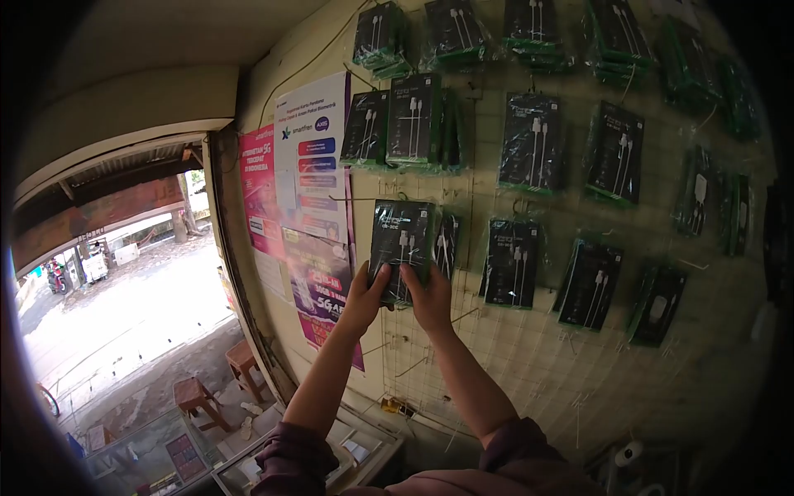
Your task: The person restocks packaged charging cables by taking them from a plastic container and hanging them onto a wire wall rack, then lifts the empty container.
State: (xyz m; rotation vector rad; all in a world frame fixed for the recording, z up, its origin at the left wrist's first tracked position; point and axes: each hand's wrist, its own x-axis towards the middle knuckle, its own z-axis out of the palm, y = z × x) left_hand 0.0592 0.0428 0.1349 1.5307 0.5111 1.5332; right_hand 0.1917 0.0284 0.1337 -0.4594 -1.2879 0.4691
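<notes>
Both my hands are raised in front of a wall rack and hold a dark boxed cable pack [400, 227] in clear plastic. My left hand [365, 296] grips its lower left part, with the thumb on the front. On the lower right, my right hand [428, 294] has its thumb on the front too, its other fingers mostly hidden. The pack is upright, close to a metal hook [351, 198]. Just behind its right edge hangs another cable pack [447, 243]. Directly above are more hanging packs [413, 120].
More packs hang at the right, one of them [510, 263] nearby. Bare hooks jut from the lower wire grid [529, 364]. Posters [314, 157] cover the wall at the left. Below stand a glass display case [157, 455] and wooden stools [195, 393] beside a bright doorway.
</notes>
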